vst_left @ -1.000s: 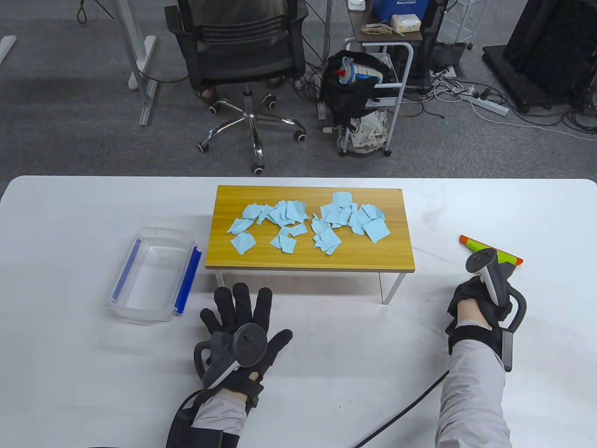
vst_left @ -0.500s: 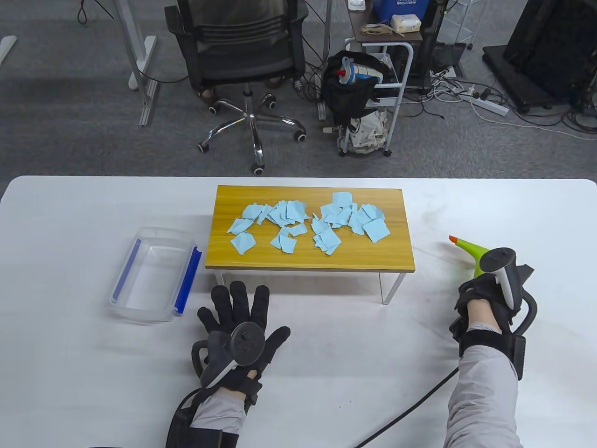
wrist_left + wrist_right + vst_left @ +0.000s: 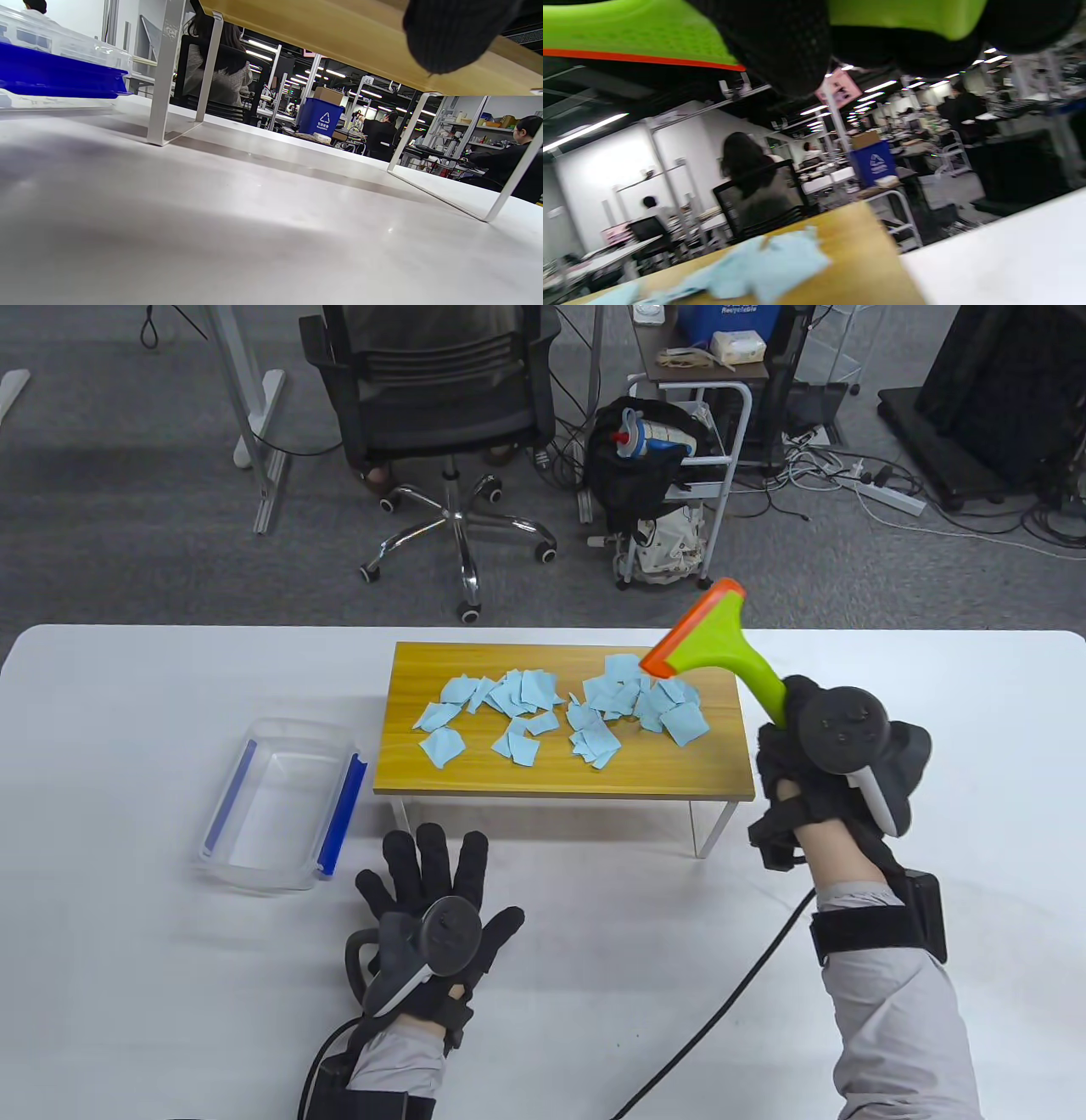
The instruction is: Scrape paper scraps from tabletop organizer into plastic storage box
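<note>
1. The plastic storage box (image 3: 276, 806) is seen on the white tabletop (image 3: 127, 984) just left of the organizer (image 3: 564, 780), lid off and with nothing in it; a gap lies between its blue-trimmed rim and the organizer's left edge.
2. The left hand (image 3: 437, 916) is laid flat on the tabletop in front of the organizer's left leg, fingers spread, nothing held.
3. The paper scraps (image 3: 564, 712) are spread in two loose clusters across the organizer's wooden top, none yet moved towards the box.
4. The scraper (image 3: 708, 640) is gripped by its green handle in the right hand (image 3: 814, 763), raised above the organizer's right end with the orange edge over the rightmost scraps; whether the blade touches the wood cannot be told, as the right wrist view is blurred.
5. It is judged that the blade should be lowered flat behind the rightmost scraps and drawn leftward in one steady stroke, while the box is brought up under the organizer's left edge so that scraps are not dropped into the gap.
</note>
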{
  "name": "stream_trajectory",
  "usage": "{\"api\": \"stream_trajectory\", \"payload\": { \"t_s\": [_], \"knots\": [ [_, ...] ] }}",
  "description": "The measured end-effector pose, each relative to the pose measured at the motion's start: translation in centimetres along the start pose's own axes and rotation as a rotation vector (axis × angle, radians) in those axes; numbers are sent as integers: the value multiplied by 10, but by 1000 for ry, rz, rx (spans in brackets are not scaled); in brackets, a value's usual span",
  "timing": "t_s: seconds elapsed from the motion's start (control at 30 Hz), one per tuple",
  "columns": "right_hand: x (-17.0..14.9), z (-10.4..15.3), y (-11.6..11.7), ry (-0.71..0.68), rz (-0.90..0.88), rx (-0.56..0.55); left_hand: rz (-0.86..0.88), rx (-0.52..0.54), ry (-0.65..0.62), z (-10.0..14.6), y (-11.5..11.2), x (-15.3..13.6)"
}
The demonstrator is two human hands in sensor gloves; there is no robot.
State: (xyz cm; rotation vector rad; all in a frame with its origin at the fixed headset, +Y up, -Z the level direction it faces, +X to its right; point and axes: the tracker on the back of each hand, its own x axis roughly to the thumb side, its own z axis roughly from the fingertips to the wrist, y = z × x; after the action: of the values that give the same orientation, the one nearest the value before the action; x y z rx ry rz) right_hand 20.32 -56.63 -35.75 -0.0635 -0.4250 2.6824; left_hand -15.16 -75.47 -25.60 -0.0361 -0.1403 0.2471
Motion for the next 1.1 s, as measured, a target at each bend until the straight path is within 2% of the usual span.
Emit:
{"api": "stream_trajectory", "payload": {
  "t_s": [0.13, 0.2, 0.37, 0.5, 0.67, 0.83, 1.0, 1.1],
  "knots": [
    [70, -6, 15, -183, 106, 26, 35, -35, -2, -2, -3, -2],
    [106, -9, 30, -284, 193, 39, 34, -43, 2, -4, -3, -2],
    [168, -11, 66, -478, 359, 51, 73, -57, -3, -5, -1, -3],
    [203, -12, 97, -547, 403, 136, 93, -56, -7, -4, 1, -3],
    [223, -13, 124, -568, 417, 186, 102, -57, -19, -3, 2, -1],
    [218, -15, 143, -517, 458, 293, 112, -54, -24, -2, 3, 0],
    [200, -20, 144, -439, 464, 374, 107, -56, -28, -2, 3, 1],
    [185, -25, 139, -399, 485, 374, 105, -59, -27, -2, 4, 1]
  ]
}}
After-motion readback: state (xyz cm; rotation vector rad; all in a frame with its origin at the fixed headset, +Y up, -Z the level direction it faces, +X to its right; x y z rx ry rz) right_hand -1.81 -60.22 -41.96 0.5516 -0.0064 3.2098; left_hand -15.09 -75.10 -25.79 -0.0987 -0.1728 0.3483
